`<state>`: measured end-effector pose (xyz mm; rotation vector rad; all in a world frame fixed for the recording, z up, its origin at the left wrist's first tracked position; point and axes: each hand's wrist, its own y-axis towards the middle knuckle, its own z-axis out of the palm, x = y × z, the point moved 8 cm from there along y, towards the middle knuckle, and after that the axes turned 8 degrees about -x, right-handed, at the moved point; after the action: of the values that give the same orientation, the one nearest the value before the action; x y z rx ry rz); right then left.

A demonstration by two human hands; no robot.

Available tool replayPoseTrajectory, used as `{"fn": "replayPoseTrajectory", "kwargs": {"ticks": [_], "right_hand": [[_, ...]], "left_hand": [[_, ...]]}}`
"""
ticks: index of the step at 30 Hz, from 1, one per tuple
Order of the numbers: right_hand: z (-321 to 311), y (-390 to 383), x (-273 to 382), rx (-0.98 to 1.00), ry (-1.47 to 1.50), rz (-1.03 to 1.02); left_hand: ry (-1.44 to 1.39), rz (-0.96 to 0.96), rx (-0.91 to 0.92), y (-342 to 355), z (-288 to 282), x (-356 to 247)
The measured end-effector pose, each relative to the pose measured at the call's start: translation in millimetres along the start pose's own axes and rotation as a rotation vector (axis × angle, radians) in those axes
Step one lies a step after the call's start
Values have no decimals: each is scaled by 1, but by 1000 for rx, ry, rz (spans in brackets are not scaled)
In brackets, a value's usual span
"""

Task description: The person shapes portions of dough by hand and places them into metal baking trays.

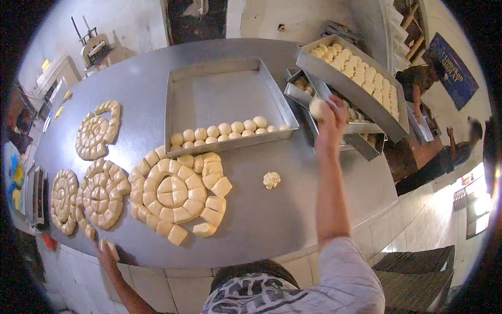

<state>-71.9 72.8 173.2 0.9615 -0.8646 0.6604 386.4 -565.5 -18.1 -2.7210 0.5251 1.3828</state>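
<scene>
My right hand (334, 118), arm stretched forward, is closed on a pale round dough ball (317, 108) beside the stacked trays. At the near left table edge, my left hand (108, 256) grips a small dough piece (111, 249). Just beyond it lie cut dough pieces in flat coiled rounds: a large round (175, 191), a middle round (103, 192), a narrow round (64, 201) and a far round (94, 137). A square metal tray (225, 86) holds rows of dough balls (225, 129) along its near side. One small rough dough lump (271, 180) sits alone on the table.
Metal trays are stacked crosswise at the right, the top tray (345, 73) full of dough balls. The grey table (251, 230) has a curved-looking near edge. Two other people (455, 152) are beyond the right side. A dark slatted surface (418, 277) stands at lower right.
</scene>
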Motion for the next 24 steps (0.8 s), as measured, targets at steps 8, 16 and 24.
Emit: {"fn": "replayPoseTrajectory", "kwargs": {"ticks": [8,16,24], "right_hand": [[86,-62,-58,361,-490,43],[5,-254,6,1079,-200,731],[-176,-134,-9,94,114,800]], "left_hand": [[-932,-197,249,-120,13,-103],[-671,90,875,-273,174,-284],[-129,1054,839,-356,234,-348]]}}
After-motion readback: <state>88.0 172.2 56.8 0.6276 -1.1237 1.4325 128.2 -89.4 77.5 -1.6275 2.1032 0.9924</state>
